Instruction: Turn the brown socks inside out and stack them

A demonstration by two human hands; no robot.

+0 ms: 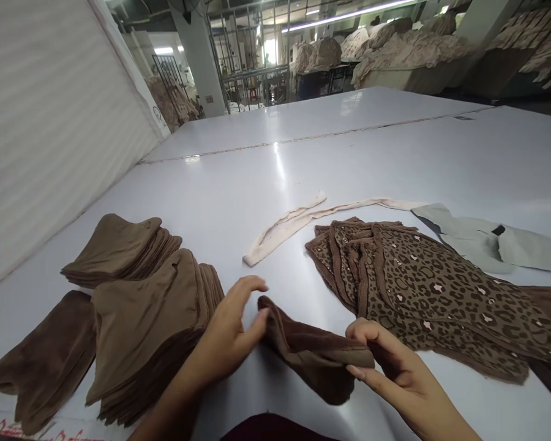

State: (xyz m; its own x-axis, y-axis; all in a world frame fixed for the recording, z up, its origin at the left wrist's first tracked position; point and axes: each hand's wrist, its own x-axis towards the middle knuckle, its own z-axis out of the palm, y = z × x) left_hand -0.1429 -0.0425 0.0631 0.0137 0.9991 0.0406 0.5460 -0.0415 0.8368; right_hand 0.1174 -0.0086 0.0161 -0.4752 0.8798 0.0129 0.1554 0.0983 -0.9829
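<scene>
A brown fabric piece [314,352], with a lighter side and a darker plush side, is held slightly raised over the table in front of me. My right hand [388,367] pinches its right end between thumb and fingers. At the other end, my left hand [234,331] is open, thumb and fingers apart around the piece's upper left corner; the thumb looks close to or against the edge. Left of that hand stands a thick stack of folded brown pieces [142,312]. Leopard-print pieces [422,288] with brown fuzzy edges lie fanned out beyond my right hand.
Another brown stack [114,245] and a darker brown pile [50,355] sit on the left. A pale fabric strip [284,228] and grey-green scraps [487,236] lie across the white table [330,159]. White sheeting [59,110] borders the left; heaped cloth [408,52] fills the background.
</scene>
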